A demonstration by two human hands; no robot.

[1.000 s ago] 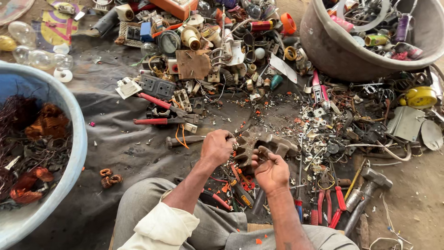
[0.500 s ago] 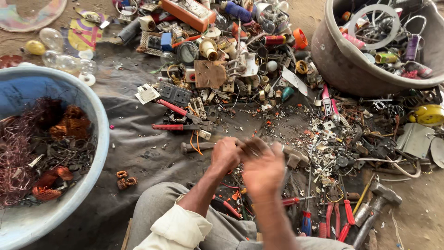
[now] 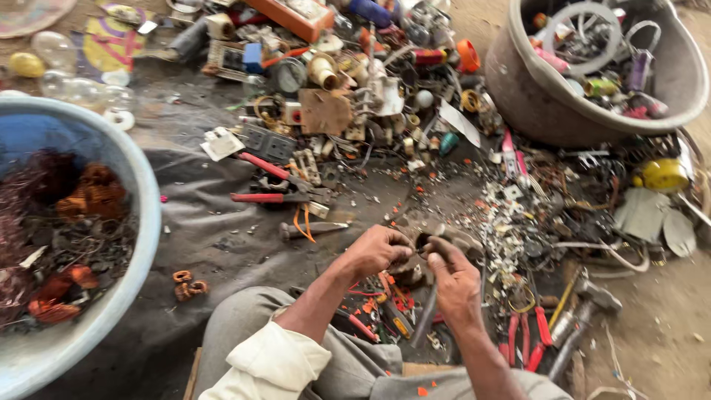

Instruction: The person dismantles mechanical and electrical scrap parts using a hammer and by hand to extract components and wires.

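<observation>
Blue plastic basin, holding coppery wire coils, is sitting at the left; a grey tub of scrap is standing far right. Between them, the 2 hands are meeting over the cloth: the left hand and right hand are both pinching 1 small dark part, fingers curled closed, each equally near.

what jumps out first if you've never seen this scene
The two hands, left hand and right hand, meet low in the middle over a small dark part. Around them sprawls a scrap pile. A blue basin of copper windings sits at left, a grey tub of oddments top right.
</observation>
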